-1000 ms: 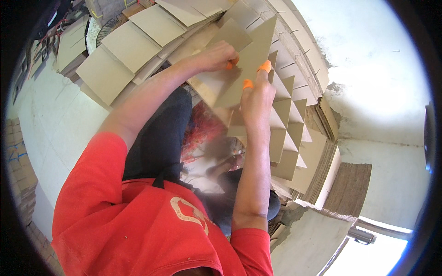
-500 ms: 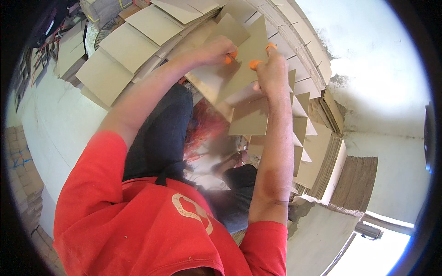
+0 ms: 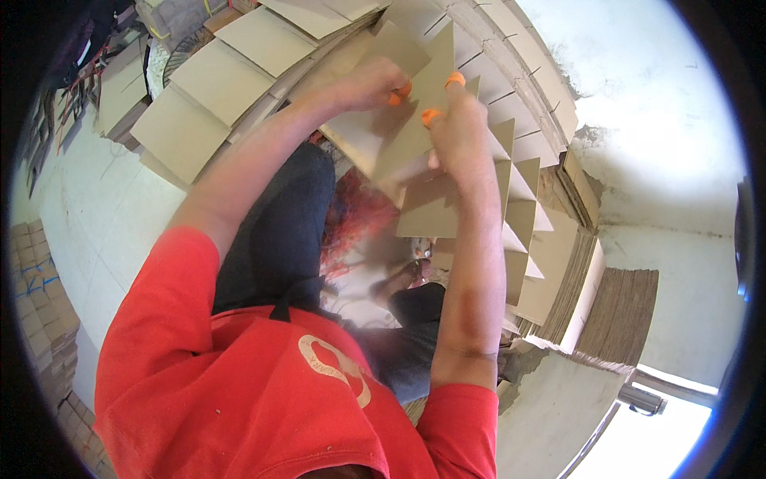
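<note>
A tan cardboard sheet stands on edge between my hands, part of a set of interlocked cardboard dividers that continues to the right behind my right forearm. My left hand is closed, its orange-covered fingertips pinching cardboard at the sheet's left side; the exact edge it grips is partly hidden. On the other side, my right hand presses its orange-covered thumb and finger on the upright sheet, gripping it. Pointed divider corners stick out beside my right wrist.
Slotted cardboard sheets lie overlapping at the left. More slotted pieces line the far right side. Stacked cardboard leans by the pale wall. Reddish strands lie below, near my legs.
My right hand has shifted slightly left and up along the cardboard sheet, and the dividers have moved a little with it. The left hand stays nearly in place.
</note>
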`<state>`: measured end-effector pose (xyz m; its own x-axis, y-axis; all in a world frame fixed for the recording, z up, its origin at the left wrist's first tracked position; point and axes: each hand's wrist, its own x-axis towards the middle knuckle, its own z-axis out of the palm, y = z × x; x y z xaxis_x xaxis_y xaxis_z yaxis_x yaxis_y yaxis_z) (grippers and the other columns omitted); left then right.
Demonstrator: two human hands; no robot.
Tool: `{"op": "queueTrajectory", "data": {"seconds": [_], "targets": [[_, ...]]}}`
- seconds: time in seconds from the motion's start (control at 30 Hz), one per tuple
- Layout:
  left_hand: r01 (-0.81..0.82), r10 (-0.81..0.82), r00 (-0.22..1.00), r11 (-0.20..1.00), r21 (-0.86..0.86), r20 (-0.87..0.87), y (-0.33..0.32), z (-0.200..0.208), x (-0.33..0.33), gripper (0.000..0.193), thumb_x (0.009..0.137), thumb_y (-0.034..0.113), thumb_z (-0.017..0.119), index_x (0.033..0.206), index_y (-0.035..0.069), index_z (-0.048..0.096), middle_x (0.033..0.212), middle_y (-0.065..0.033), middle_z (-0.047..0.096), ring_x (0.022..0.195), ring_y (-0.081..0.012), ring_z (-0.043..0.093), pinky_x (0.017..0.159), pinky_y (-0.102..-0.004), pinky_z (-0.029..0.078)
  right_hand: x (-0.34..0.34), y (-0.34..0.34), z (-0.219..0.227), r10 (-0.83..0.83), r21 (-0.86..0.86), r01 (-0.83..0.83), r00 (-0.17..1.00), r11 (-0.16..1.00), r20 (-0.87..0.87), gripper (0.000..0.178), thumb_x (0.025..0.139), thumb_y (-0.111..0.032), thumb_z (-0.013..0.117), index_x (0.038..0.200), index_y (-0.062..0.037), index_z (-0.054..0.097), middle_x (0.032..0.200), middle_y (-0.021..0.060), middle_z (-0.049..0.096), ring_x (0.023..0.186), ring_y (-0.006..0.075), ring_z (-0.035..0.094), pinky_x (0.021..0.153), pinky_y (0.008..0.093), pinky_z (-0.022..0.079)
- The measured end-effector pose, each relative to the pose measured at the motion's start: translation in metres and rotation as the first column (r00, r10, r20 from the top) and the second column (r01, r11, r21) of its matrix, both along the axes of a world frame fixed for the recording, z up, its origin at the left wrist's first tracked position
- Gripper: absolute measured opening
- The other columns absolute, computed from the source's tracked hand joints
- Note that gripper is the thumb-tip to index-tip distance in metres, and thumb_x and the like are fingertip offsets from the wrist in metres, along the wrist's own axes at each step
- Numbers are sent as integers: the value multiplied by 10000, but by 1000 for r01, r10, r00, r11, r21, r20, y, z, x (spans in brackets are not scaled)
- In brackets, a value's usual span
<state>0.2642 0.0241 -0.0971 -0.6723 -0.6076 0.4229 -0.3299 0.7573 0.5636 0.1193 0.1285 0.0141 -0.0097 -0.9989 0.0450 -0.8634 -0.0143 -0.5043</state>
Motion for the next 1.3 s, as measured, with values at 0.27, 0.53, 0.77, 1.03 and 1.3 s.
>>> {"op": "queueTrajectory", "data": {"seconds": [0.27, 0.53, 0.77, 1.03, 1.3], "targets": [[-22, 22, 998, 1000, -5, 67, 12, 2, 6, 118, 744, 67, 713, 850, 58, 664, 843, -124, 624, 884, -315, 590, 771, -405, 464, 18, 38, -40, 28, -322, -89, 982, 943, -188, 419, 826, 78, 508, 1233, 130, 423, 784, 269, 640, 531, 341, 635, 391, 386, 470], [-58, 58, 998, 998, -19, 14, 16, -3, 7, 123, 746, 94, 725, 846, 64, 661, 840, -110, 604, 907, -308, 570, 813, -385, 456, 8, 35, -21, 72, -84, -78, 995, 993, -75, 506, 784, 47, 550, 1240, 191, 384, 738, 258, 637, 684, 438, 639, 570, 466, 510], [-73, 74, 997, 995, -74, 14, 18, -8, 12, 241, 743, 113, 736, 974, 102, 668, 850, -117, 610, 893, -315, 578, 794, -420, 462, 17, 61, -76, 32, -8, -34, 987, 999, -155, 596, 830, -58, 632, 1363, 68, 396, 729, 227, 640, 665, 353, 648, 580, 450, 504], [32, -21, 999, 959, -280, 40, 38, 9, 1, 935, 582, -26, 768, 1423, 161, 403, 1397, -77, 477, 1352, -285, 369, 1119, -403, 330, -203, 50, -81, -553, -656, 155, 696, 738, -458, 565, 855, -384, 684, 1247, 1, 552, 1131, 278, 611, 978, 370, 629, 820, 447, 520], [93, -30, 972, 959, -267, 231, 5, 18, -51, 1044, 595, 0, 776, 1497, 182, 282, 1506, -50, 364, 1442, -288, 223, 1180, -425, 245, -170, 98, -49, -306, 109, 340, 920, 934, -246, 482, 828, -390, 710, 1135, -25, 640, 900, 212, 685, 907, 351, 652, 752, 418, 509]]}}
